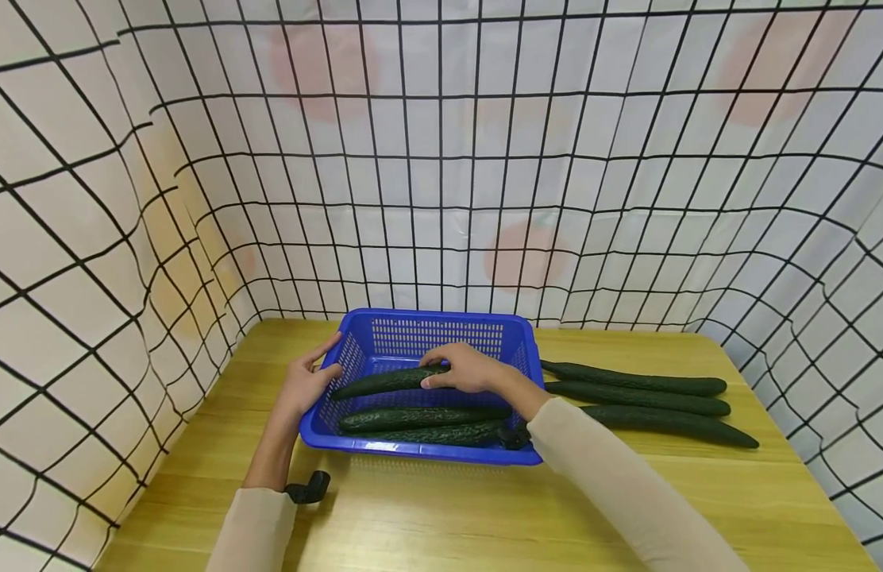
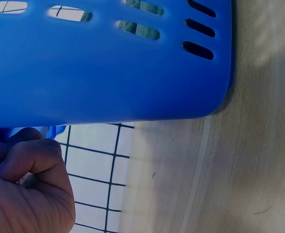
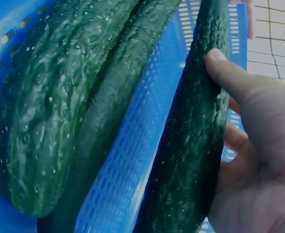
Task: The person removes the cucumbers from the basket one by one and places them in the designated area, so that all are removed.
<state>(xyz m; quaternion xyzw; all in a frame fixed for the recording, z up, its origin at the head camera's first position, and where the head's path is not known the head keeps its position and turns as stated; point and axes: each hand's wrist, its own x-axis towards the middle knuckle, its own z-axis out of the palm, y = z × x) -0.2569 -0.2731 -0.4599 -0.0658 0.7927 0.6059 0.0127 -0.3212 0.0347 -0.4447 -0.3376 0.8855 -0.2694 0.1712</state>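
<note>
Item: one dark green cucumber (image 1: 384, 383), ridged and bumpy, held inside the blue basket (image 1: 441, 314) toward its far side; its left tip comes up to the left wall, and you cannot tell from here whether it touches.

Item: your right hand (image 1: 473, 369), clamped on that cucumber toward its right part, thumb on the near side, fingers on the far side; your forearm crosses the basket's right rim.

Item: your left hand (image 1: 306, 385), clamped on the basket's left rim, thumb over the edge, index finger stretched toward the far left corner.

Item: cucumbers in the basket (image 1: 423, 418), at least two, lying side by side along the near wall; basket floor shows between them and the one you hold, giving you a gap there.

Item: three cucumbers outside (image 1: 649, 398), on the right of the table (image 1: 413, 516), left ends near the basket's right rim, right ends well inside the table's right edge.

Surround: tabletop spans the near side between you and the basket; black-lined sheeting (image 1: 420, 183) stands just beyond the far edge, behind the basket's far rim.
</note>
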